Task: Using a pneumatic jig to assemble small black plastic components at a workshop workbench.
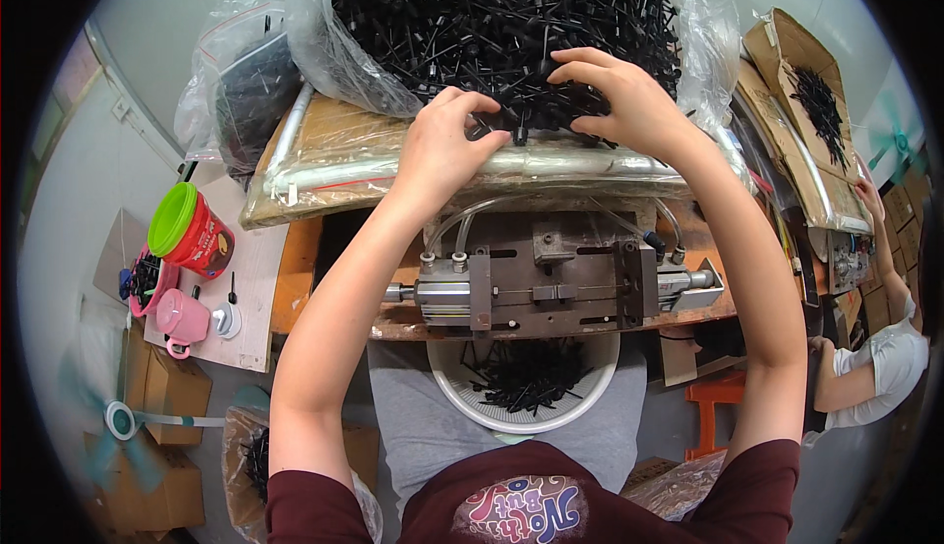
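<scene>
A large heap of thin black plastic pieces with thick ends fills a clear plastic bag in front of me. At the heap's near edge, my left hand is curled with thumb and index finger apart. Black pieces show in that gap, and one lies close to the thumb tip. My right hand reaches over the heap from the right, its fingers bent and spread above the pieces. I see nothing firmly held in either hand. Below my wrists sits a metal fixture with air cylinders.
A white basket of black pieces rests at my lap. The bag lies on a plastic-wrapped cardboard tray with a pale tube rim. A red tub and pink mug stand left. Another person works at the right.
</scene>
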Tool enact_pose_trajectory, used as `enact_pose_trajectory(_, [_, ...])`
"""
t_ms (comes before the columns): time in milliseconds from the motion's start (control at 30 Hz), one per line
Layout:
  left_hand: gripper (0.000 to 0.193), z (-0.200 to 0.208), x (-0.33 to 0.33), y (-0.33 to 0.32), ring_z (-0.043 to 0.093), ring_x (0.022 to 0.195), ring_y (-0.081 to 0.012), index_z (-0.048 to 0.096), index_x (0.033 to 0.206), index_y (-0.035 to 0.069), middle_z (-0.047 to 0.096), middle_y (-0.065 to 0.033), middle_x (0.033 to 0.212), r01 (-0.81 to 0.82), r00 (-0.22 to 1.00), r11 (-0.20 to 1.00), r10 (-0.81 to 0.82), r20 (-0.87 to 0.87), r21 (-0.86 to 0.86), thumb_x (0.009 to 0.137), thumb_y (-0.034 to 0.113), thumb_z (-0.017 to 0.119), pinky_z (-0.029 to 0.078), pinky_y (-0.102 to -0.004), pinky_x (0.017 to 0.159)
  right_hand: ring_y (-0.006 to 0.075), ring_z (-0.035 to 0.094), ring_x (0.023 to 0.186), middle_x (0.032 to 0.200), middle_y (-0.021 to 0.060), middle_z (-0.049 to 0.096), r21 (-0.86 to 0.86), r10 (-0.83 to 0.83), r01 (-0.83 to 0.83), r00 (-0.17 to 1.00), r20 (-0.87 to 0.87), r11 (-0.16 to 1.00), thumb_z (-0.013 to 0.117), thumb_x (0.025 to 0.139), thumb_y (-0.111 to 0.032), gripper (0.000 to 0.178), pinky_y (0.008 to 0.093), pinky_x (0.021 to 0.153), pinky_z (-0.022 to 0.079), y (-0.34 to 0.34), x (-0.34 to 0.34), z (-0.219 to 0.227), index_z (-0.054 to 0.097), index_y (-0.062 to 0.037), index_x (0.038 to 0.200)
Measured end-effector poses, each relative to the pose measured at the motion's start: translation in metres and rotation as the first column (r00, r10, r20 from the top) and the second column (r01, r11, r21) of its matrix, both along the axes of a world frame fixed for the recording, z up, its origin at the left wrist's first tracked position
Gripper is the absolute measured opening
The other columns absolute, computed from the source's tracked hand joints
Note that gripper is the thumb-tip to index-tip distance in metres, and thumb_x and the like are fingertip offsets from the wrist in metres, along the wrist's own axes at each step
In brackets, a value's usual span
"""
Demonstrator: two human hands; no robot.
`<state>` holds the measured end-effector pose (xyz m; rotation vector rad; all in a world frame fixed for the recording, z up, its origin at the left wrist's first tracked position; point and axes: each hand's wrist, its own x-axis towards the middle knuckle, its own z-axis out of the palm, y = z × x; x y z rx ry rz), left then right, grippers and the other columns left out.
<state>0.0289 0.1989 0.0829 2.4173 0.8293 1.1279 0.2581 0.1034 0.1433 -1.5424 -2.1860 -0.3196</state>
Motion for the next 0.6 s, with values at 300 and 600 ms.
enact_pose_trajectory(300, [0.021,0.0,-0.006,-0.005,0.07,0.094,-0.0236,0.077,0.096,0.004,0.071,-0.0078,0.103,-0.013,0.999,0.986,0.02,-0.041,0.165,0.083,0.021,0.079,0.053,-0.0348,0.083,0.0205,0.064,0.08,0.098,0.0031,0.065,0.106,-0.215,0.239,0.956,-0.197,0.965,0.079,0.08,-0.016,0.024,0.0347,0.073,0.054,-0.056,0.018,-0.001,0.072,-0.0101,0.102])
enact_pose_trajectory(600, [0.019,0.022,-0.015,-0.03,0.07,0.082,-0.0119,0.078,0.097,0.005,0.075,-0.0054,0.094,-0.028,0.992,0.994,0.04,0.122,-0.104,0.085,0.02,0.079,0.053,-0.0269,0.076,0.0256,0.065,0.092,0.093,0.0057,0.061,0.202,-0.272,0.265,0.962,0.012,0.943,0.076,0.08,-0.02,0.018,0.0394,0.078,0.054,-0.034,-0.002,-0.033,0.069,-0.0093,0.093])
